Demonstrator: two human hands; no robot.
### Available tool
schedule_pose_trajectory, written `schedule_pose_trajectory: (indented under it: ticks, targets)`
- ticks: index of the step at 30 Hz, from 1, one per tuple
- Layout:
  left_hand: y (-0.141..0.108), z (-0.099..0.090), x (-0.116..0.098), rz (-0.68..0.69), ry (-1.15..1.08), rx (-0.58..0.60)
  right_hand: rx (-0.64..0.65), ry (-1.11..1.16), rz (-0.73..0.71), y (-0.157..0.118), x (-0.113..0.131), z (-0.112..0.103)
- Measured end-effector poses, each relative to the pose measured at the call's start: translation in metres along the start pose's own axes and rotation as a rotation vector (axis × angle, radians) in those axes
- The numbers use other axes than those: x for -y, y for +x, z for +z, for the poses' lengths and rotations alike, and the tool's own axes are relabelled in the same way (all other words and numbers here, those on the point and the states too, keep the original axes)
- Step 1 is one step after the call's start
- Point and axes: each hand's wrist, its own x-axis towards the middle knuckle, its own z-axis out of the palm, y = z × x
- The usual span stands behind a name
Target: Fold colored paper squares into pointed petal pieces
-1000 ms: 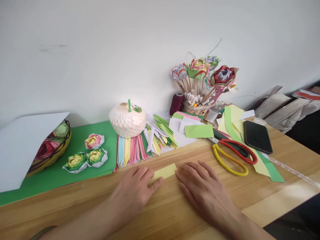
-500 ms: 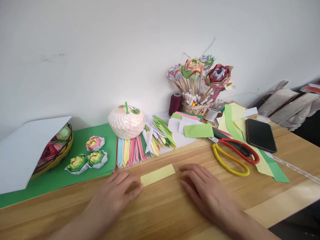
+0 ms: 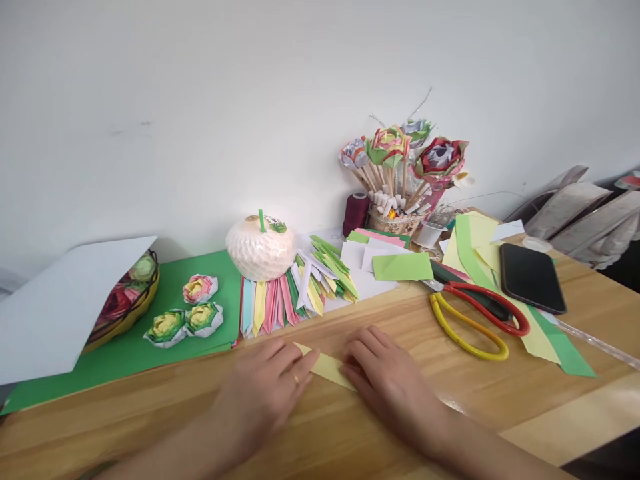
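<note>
A pale yellow paper strip [image 3: 330, 371] lies on the wooden table between my hands, its right end slanting toward me. My left hand [image 3: 270, 383] has its fingers closed over the strip's left end; a ring shows on one finger. Curled over the right end is my right hand [image 3: 387, 383], its thumb side against the paper. Both thumbs and the strip's ends are partly hidden under the fingers. Just beyond the strip sit folded paper strips [image 3: 270, 303] in several colours. Scissors [image 3: 475, 317] with red and yellow handles lie to the right of my right hand.
Behind stand a white textured coconut-shaped object [image 3: 261, 250], a maroon thread spool [image 3: 356, 215] and paper flowers [image 3: 390, 145] on sticks. Three folded flowers [image 3: 203, 319] rest on green paper [image 3: 120, 357] at left, beside a basket [image 3: 145, 303]. A black phone [image 3: 533, 279] lies right.
Both hands have come closer together onto the yellow strip. The strip has turned, its right end now nearer me. The whole view has shifted slightly.
</note>
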Motion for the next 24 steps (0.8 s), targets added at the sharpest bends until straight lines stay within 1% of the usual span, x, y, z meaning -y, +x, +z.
schedule_pose_trajectory:
  ticks: [2,4,6,8,10,11,13,16,18,21,23,24]
  targets:
    - [0.008,0.007,-0.008,-0.054,0.008,0.115,-0.032,-0.042,-0.027,-0.002,0.002,0.004]
    - [0.015,0.013,-0.013,-0.122,-0.009,0.236,-0.052,-0.022,-0.046,-0.004,0.003,0.004]
    - [0.021,0.015,-0.014,-0.161,-0.07,0.322,-0.057,0.089,-0.013,-0.005,0.003,0.001]
    - [0.023,0.016,-0.011,-0.201,-0.153,0.357,-0.044,0.247,0.065,-0.005,0.002,-0.005]
    - [0.022,0.016,-0.008,-0.255,-0.246,0.338,-0.023,0.378,0.129,-0.004,0.001,-0.011]
    - [0.02,0.016,-0.006,-0.278,-0.293,0.311,-0.008,0.418,0.132,-0.003,0.0,-0.013]
    - [0.016,0.017,-0.004,-0.299,-0.381,0.226,0.024,0.456,0.085,-0.002,0.0,-0.017]
    - [0.012,0.017,-0.003,-0.283,-0.505,0.09,0.057,0.46,-0.02,-0.003,-0.001,-0.018]
    - [0.012,0.015,-0.002,-0.3,-0.579,0.044,0.075,0.442,-0.063,-0.005,-0.003,-0.016]
    - [0.016,0.01,-0.002,-0.406,-0.68,0.067,0.096,0.347,-0.132,-0.008,-0.003,-0.012]
    - [0.019,0.007,-0.002,-0.479,-0.724,0.112,0.074,0.236,-0.203,-0.008,-0.001,-0.011]
    - [0.02,0.006,-0.002,-0.493,-0.723,0.12,0.052,0.173,-0.248,-0.008,0.0,-0.011]
